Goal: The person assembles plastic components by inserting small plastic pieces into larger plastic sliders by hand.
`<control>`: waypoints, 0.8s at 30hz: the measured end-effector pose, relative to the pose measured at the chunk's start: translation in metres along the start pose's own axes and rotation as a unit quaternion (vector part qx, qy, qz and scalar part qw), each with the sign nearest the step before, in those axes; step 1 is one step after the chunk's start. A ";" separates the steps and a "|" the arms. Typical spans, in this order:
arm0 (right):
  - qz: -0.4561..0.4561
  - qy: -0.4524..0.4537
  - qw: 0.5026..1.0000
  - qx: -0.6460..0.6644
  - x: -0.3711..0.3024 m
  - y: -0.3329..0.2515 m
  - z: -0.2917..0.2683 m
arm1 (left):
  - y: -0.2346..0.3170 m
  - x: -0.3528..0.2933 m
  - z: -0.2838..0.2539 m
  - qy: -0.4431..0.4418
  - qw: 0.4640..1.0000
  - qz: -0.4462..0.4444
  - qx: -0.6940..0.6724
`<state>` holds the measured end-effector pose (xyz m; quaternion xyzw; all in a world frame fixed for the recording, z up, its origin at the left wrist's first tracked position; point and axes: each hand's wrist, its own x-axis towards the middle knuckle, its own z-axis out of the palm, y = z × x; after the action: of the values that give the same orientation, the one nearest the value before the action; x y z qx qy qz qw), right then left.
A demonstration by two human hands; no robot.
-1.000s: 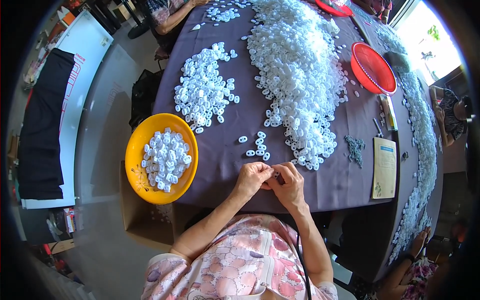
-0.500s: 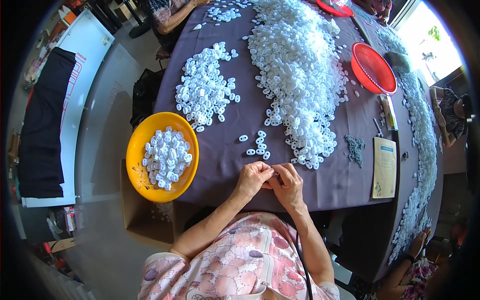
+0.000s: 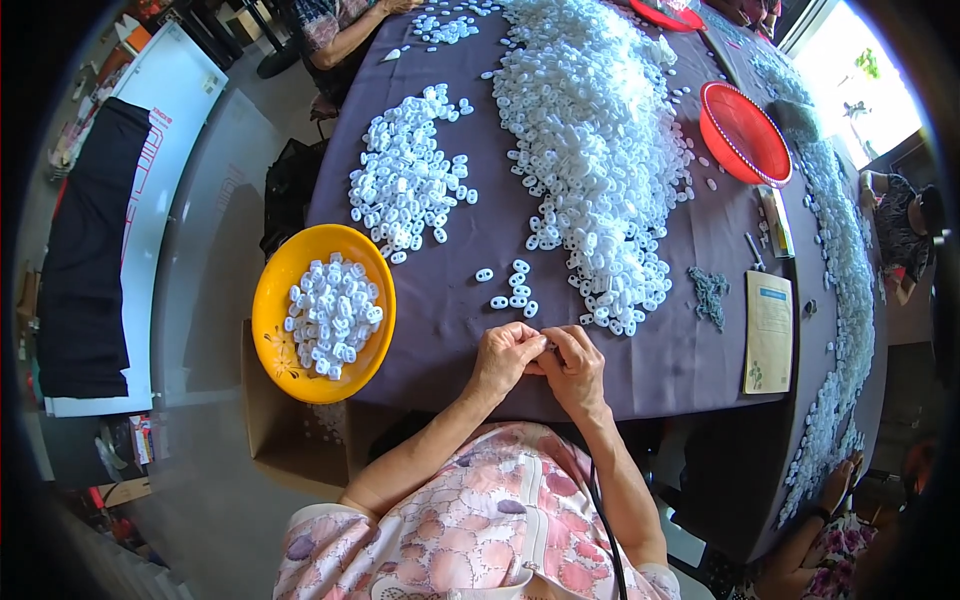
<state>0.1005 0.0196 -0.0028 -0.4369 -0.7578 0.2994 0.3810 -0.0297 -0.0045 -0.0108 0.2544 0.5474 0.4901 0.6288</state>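
Handwork on one small piece (image 3: 551, 348) is judged to be the step under way, probably fine fitting or adjusting, and it is done at the near edge of the cloth-covered desk (image 3: 450, 330). The thumb and forefinger of the left hand (image 3: 500, 358) and those of the right hand (image 3: 576, 370) are drawn together, tips almost meeting, and the piece seems to be clamped between them; because it is mostly covered by the fingers, its exact shape cannot be told, nor which hand bears the firmer grip. Just beyond the knuckles, a few white two-holed oval pieces (image 3: 519, 286) are scattered, near the tip of a long white heap (image 3: 590, 150). A smaller heap (image 3: 410, 180) is spread farther off to the left, and blocky white pieces (image 3: 335, 315) are held in a yellow bowl (image 3: 264, 300), well apart from the hands. To the right, a grey-green tangle (image 3: 708, 296) is seen near a tan booklet (image 3: 768, 345). For the next move, a steady pinch by one hand seems to be called for, so that the piece can be pressed or turned by the other without being dropped.
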 end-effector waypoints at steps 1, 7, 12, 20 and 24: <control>-0.005 -0.001 1.000 -0.004 0.000 0.000 0.000 | 0.001 -0.001 0.001 -0.001 1.000 -0.001 0.001; -0.021 -0.007 1.000 -0.015 0.000 -0.001 -0.002 | 0.004 -0.004 0.002 -0.002 1.000 0.008 0.005; -0.025 -0.013 0.999 -0.015 -0.001 0.004 0.001 | 0.003 -0.002 0.000 -0.003 1.000 0.005 -0.023; -0.001 0.007 1.000 0.021 0.005 -0.002 -0.002 | 0.006 -0.004 0.000 -0.003 0.998 -0.023 -0.055; 0.042 -0.009 0.997 0.056 0.003 -0.005 -0.008 | 0.006 -0.005 0.003 0.010 1.000 -0.011 -0.012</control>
<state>0.1039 0.0212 0.0065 -0.4435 -0.7242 0.3614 0.3850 -0.0284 -0.0062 -0.0028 0.2363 0.5506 0.4922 0.6315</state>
